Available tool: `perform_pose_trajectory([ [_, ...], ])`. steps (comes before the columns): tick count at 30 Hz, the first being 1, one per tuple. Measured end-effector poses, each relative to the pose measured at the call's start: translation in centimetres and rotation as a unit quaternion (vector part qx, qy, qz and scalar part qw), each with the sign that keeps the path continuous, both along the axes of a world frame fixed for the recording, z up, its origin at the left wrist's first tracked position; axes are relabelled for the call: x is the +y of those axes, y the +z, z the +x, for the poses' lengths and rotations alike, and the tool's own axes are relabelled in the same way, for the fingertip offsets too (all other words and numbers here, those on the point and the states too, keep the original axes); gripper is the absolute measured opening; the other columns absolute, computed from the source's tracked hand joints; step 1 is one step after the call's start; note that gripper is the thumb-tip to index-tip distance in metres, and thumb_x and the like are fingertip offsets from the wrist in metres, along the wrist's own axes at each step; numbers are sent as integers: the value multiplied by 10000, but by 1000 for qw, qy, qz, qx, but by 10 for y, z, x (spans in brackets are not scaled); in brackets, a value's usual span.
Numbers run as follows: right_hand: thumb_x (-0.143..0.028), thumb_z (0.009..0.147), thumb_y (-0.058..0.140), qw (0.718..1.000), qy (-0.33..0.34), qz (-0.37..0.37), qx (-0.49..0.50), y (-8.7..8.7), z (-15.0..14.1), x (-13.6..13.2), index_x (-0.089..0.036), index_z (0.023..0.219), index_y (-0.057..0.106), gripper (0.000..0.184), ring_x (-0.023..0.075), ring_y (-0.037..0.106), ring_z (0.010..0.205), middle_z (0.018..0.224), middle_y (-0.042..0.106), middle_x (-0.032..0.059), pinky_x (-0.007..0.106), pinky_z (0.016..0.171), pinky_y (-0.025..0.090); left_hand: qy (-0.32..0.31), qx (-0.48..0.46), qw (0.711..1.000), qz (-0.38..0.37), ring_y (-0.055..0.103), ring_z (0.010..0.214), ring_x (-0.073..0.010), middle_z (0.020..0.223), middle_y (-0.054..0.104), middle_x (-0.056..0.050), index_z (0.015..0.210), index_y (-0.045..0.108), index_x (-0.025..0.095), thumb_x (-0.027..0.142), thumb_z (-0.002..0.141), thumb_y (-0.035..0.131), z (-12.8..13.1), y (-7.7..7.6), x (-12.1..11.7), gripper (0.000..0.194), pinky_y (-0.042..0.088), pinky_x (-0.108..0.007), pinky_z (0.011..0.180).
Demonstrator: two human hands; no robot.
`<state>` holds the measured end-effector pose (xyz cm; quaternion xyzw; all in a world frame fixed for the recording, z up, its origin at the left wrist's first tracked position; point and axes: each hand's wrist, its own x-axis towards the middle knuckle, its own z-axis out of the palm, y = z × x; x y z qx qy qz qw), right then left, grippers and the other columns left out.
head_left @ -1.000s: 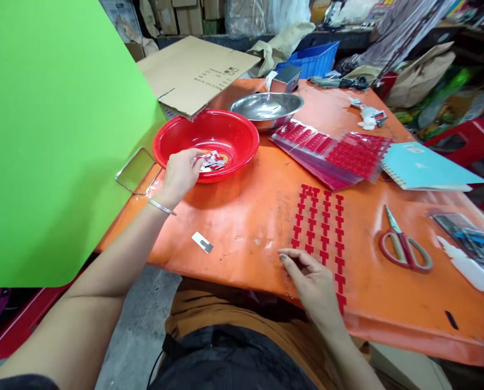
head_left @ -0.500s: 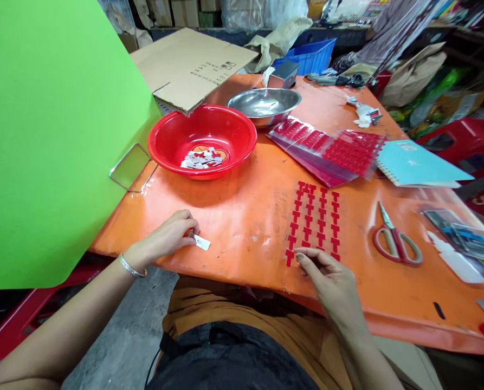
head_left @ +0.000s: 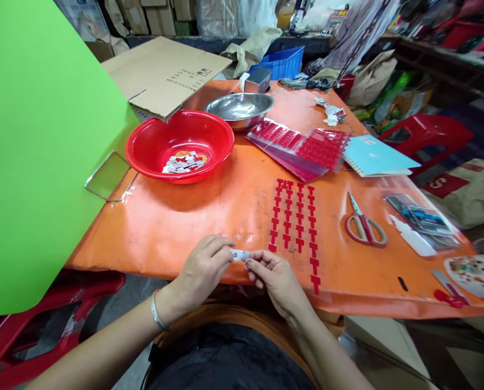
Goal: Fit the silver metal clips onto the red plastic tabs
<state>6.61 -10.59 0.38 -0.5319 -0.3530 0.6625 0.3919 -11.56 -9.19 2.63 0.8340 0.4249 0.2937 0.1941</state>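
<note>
My left hand [head_left: 204,270] and my right hand [head_left: 275,277] meet at the near edge of the orange table [head_left: 209,216]. Both pinch a small silver tag [head_left: 240,254] between their fingertips. Just to the right lies a clear sheet of red T-shaped stickers [head_left: 295,223]. A red bowl [head_left: 180,145] farther back on the left holds several finished silver and red pieces [head_left: 184,161].
A steel bowl [head_left: 240,108] stands behind the red one, under a cardboard flap [head_left: 162,73]. Packs of red sticker sheets [head_left: 301,146], a blue notebook [head_left: 375,157], red-handled scissors [head_left: 363,225] and a glue bottle [head_left: 412,238] lie to the right. A red plastic stool [head_left: 424,132] stands beyond the table.
My left hand left the red bowl, picked up the silver tag from the table and brought it to the near edge. My right hand moved left off the sticker sheet to meet it.
</note>
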Motion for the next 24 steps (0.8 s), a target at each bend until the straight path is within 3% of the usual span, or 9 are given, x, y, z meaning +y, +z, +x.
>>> perform_pose_trajectory([
  [3, -371, 762, 668, 992, -12, 101, -77, 1, 8, 0, -179, 779, 656, 193, 119, 544, 568, 646, 631, -1, 228, 519, 423, 12, -70, 989, -127, 619, 967, -207, 1068, 666, -86, 1096, 603, 187, 238, 825, 623, 8, -1, 3, 276, 491, -343, 857],
  [6, -305, 846, 579, 950, 11, 240, -202, -1, 15, -2, -198, 819, 679, 149, 164, 594, 713, 759, 666, 25, 292, 667, 473, 12, -95, 971, -218, 657, 779, -171, 887, 714, -50, 987, 680, 198, 280, 870, 565, 14, -8, 8, 183, 511, -272, 717],
  [8, -253, 865, 552, 903, 13, 322, -285, -4, 18, -3, -201, 844, 682, 142, 183, 588, 763, 789, 669, 36, 319, 708, 472, 18, -84, 981, -175, 641, 728, -157, 818, 712, -42, 872, 712, 194, 257, 895, 525, 17, -18, 9, 199, 501, -262, 688],
  [10, -208, 868, 545, 857, 7, 375, -353, -8, 19, -2, -192, 895, 681, 139, 197, 569, 798, 813, 666, 51, 340, 733, 468, 37, -56, 994, -85, 614, 768, -163, 845, 703, -51, 880, 716, 187, 236, 899, 519, 20, -30, 9, 204, 497, -286, 722],
  [13, -176, 879, 536, 817, 12, 410, -406, -14, 18, -2, -187, 989, 671, 175, 205, 540, 826, 851, 654, 66, 351, 744, 469, 52, -4, 999, -3, 558, 809, -171, 857, 670, -63, 891, 715, 178, 239, 910, 498, 23, -42, 7, 227, 488, -302, 732],
  [18, -198, 897, 527, 771, 37, 450, -450, -20, 13, 3, -195, 931, 688, 165, 200, 501, 797, 819, 639, 66, 353, 737, 466, 45, 20, 999, -4, 526, 787, -162, 813, 637, -58, 872, 711, 167, 252, 914, 491, 22, -45, 7, 240, 479, -287, 706],
  [24, -215, 913, 508, 739, 78, 476, -470, -26, 14, 14, -165, 825, 674, 195, 185, 496, 758, 765, 651, 60, 344, 717, 452, 38, 29, 998, -28, 535, 798, -168, 825, 637, -61, 865, 708, 163, 253, 920, 474, 22, -44, 11, 256, 469, -291, 729],
])
